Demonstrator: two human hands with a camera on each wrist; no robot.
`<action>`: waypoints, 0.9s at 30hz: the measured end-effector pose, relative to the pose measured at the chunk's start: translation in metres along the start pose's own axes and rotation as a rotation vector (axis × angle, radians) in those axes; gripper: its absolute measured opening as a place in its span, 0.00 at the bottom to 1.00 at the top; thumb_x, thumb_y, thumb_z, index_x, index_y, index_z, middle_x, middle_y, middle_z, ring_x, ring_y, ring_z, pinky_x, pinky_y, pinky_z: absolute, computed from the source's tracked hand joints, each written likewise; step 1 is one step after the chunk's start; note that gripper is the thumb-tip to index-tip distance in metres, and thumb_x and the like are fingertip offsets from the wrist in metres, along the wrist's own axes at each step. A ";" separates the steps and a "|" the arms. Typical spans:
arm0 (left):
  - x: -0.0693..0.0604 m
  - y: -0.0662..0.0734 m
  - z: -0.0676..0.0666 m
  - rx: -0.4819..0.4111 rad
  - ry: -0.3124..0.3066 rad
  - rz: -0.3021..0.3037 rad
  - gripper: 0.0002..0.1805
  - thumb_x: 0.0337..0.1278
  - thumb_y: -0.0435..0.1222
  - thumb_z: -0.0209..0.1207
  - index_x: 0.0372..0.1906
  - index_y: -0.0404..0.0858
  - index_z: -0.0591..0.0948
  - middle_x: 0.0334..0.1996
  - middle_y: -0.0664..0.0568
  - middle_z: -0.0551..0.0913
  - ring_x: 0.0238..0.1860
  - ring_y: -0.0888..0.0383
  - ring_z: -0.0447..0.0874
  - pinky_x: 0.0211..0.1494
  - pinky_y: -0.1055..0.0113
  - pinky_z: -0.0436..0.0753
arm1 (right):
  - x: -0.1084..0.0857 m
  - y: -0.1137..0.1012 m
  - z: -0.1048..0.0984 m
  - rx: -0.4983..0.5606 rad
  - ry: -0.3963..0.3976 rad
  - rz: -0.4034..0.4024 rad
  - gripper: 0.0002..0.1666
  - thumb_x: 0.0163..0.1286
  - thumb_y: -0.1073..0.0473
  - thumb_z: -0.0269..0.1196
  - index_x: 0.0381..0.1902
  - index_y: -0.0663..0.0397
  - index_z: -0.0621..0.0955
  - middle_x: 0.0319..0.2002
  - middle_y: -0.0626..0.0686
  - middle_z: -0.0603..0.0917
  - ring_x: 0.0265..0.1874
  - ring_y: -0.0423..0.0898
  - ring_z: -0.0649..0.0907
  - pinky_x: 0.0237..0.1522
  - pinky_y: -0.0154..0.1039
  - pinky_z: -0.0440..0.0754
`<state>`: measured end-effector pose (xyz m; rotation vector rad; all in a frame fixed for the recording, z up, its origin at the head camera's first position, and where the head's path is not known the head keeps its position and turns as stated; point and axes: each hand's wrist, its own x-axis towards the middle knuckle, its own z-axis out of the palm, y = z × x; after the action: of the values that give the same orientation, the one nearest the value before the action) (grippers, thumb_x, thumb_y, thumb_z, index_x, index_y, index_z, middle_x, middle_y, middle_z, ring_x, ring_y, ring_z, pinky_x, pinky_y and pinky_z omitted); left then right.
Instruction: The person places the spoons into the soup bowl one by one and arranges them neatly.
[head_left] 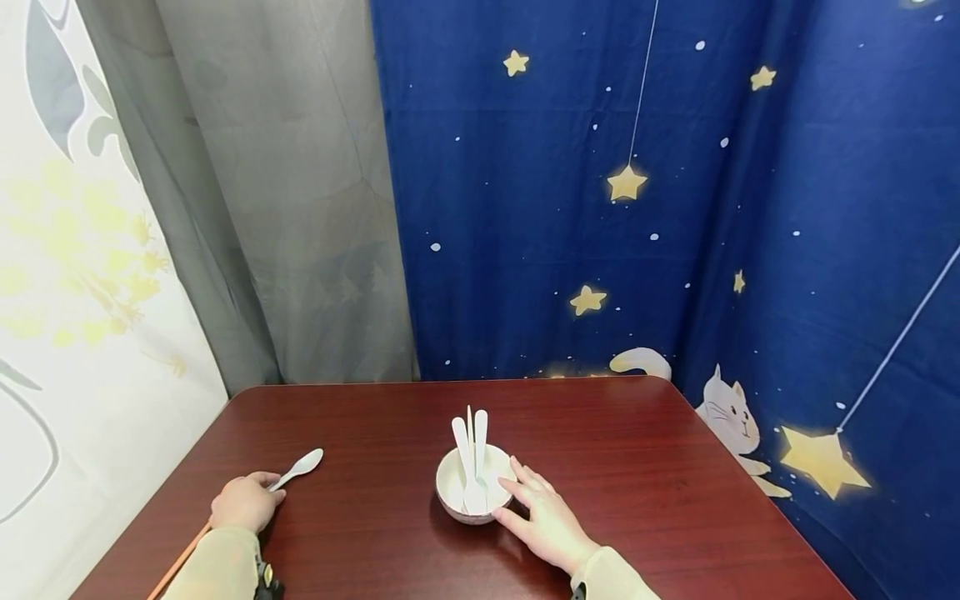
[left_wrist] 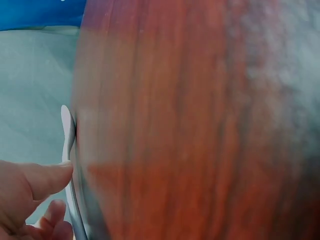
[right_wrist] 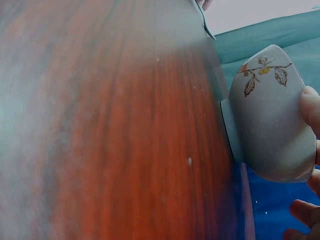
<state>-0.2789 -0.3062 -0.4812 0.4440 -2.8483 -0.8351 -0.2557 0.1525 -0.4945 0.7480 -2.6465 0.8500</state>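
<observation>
A white bowl point(head_left: 454, 492) stands on the dark red table; several white utensils point(head_left: 480, 442) lean in it with their ends above the rim. My right hand point(head_left: 546, 523) touches the bowl's right side with fingers spread. The right wrist view shows the bowl's outer wall point(right_wrist: 275, 120), printed with a leafy twig, and fingertips point(right_wrist: 311, 105) at its rim. At the left, my left hand point(head_left: 246, 502) pinches a white spoon point(head_left: 306, 463) between thumb and fingers. In the left wrist view the thumb point(left_wrist: 50, 179) presses on the spoon point(left_wrist: 67, 130).
The table point(head_left: 360, 433) has a rounded back edge, with a grey curtain point(head_left: 300, 250) and a blue star-patterned curtain point(head_left: 540, 208) behind it. An orange strip point(head_left: 180, 560) runs along the left sleeve.
</observation>
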 end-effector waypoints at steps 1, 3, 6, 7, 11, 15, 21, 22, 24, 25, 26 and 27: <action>0.000 0.000 0.000 0.001 0.001 -0.003 0.20 0.55 0.40 0.63 0.51 0.35 0.80 0.52 0.26 0.74 0.48 0.21 0.66 0.41 0.38 0.70 | 0.000 0.000 0.000 0.002 -0.001 0.001 0.33 0.68 0.36 0.56 0.60 0.53 0.79 0.69 0.58 0.66 0.66 0.61 0.67 0.60 0.61 0.68; 0.000 0.000 -0.001 0.011 0.001 -0.005 0.19 0.55 0.40 0.63 0.51 0.35 0.80 0.52 0.26 0.74 0.47 0.21 0.66 0.40 0.38 0.70 | 0.000 0.000 0.000 0.004 -0.001 0.001 0.33 0.68 0.36 0.56 0.60 0.53 0.79 0.69 0.58 0.66 0.66 0.61 0.67 0.60 0.61 0.68; 0.001 0.000 -0.002 0.037 0.009 0.001 0.18 0.55 0.39 0.62 0.50 0.35 0.81 0.51 0.27 0.75 0.46 0.23 0.68 0.39 0.39 0.70 | -0.001 0.000 0.000 0.002 -0.001 0.001 0.33 0.68 0.36 0.56 0.60 0.53 0.79 0.69 0.58 0.66 0.66 0.61 0.67 0.60 0.61 0.68; 0.001 0.000 -0.001 0.044 0.014 0.003 0.18 0.55 0.39 0.62 0.49 0.35 0.81 0.51 0.27 0.75 0.46 0.23 0.69 0.39 0.40 0.70 | -0.001 0.000 0.000 0.001 0.000 0.000 0.33 0.68 0.36 0.56 0.60 0.52 0.79 0.69 0.58 0.66 0.66 0.61 0.67 0.60 0.61 0.68; 0.001 -0.003 -0.001 0.058 0.007 -0.007 0.19 0.53 0.40 0.63 0.49 0.34 0.81 0.49 0.27 0.76 0.44 0.23 0.69 0.38 0.39 0.71 | 0.000 0.000 0.000 0.004 0.002 -0.001 0.33 0.68 0.36 0.56 0.60 0.53 0.79 0.69 0.58 0.66 0.66 0.61 0.67 0.60 0.61 0.68; 0.003 -0.006 -0.002 0.071 -0.002 -0.051 0.21 0.52 0.41 0.63 0.50 0.33 0.80 0.48 0.25 0.75 0.45 0.22 0.67 0.38 0.38 0.71 | 0.000 -0.001 0.000 0.010 -0.001 0.000 0.33 0.68 0.36 0.56 0.60 0.54 0.78 0.69 0.59 0.66 0.66 0.61 0.67 0.60 0.61 0.67; 0.003 -0.014 -0.005 0.063 -0.022 -0.113 0.23 0.51 0.43 0.64 0.50 0.34 0.79 0.45 0.24 0.72 0.47 0.22 0.64 0.38 0.39 0.70 | 0.000 -0.001 0.000 0.008 -0.003 0.000 0.33 0.68 0.36 0.56 0.60 0.53 0.78 0.69 0.59 0.66 0.66 0.61 0.67 0.60 0.61 0.67; 0.003 -0.015 -0.006 0.058 -0.017 -0.114 0.22 0.51 0.43 0.64 0.48 0.34 0.79 0.44 0.24 0.72 0.46 0.22 0.64 0.37 0.39 0.70 | 0.000 -0.001 0.000 0.008 -0.003 0.000 0.33 0.68 0.36 0.56 0.60 0.53 0.78 0.69 0.59 0.66 0.66 0.61 0.67 0.60 0.61 0.67; 0.002 -0.016 -0.006 0.046 -0.009 -0.109 0.20 0.50 0.44 0.65 0.45 0.35 0.80 0.43 0.26 0.73 0.46 0.23 0.64 0.36 0.40 0.69 | 0.000 -0.001 -0.001 0.009 -0.003 0.001 0.33 0.68 0.36 0.56 0.60 0.53 0.78 0.69 0.59 0.66 0.66 0.61 0.67 0.60 0.61 0.67; 0.002 -0.016 -0.005 0.042 -0.006 -0.104 0.19 0.50 0.44 0.65 0.44 0.36 0.80 0.42 0.27 0.74 0.46 0.23 0.65 0.36 0.40 0.69 | 0.000 -0.001 -0.001 0.010 -0.003 0.002 0.33 0.68 0.36 0.56 0.60 0.53 0.78 0.69 0.59 0.66 0.66 0.62 0.67 0.60 0.61 0.67; 0.001 -0.016 -0.006 0.037 -0.007 -0.100 0.19 0.50 0.45 0.66 0.44 0.37 0.81 0.42 0.27 0.75 0.46 0.23 0.64 0.36 0.40 0.69 | 0.000 -0.001 -0.001 0.013 -0.003 0.003 0.33 0.68 0.36 0.56 0.60 0.53 0.78 0.69 0.59 0.66 0.66 0.62 0.67 0.61 0.61 0.67; 0.001 -0.015 -0.005 0.036 -0.010 -0.095 0.19 0.49 0.45 0.66 0.43 0.37 0.81 0.42 0.28 0.75 0.46 0.23 0.64 0.36 0.40 0.69 | 0.000 -0.001 -0.001 0.014 -0.004 0.003 0.33 0.68 0.36 0.56 0.60 0.53 0.78 0.69 0.59 0.66 0.66 0.62 0.67 0.60 0.61 0.67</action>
<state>-0.2752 -0.3215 -0.4848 0.5847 -2.8752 -0.8053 -0.2546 0.1523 -0.4931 0.7493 -2.6487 0.8691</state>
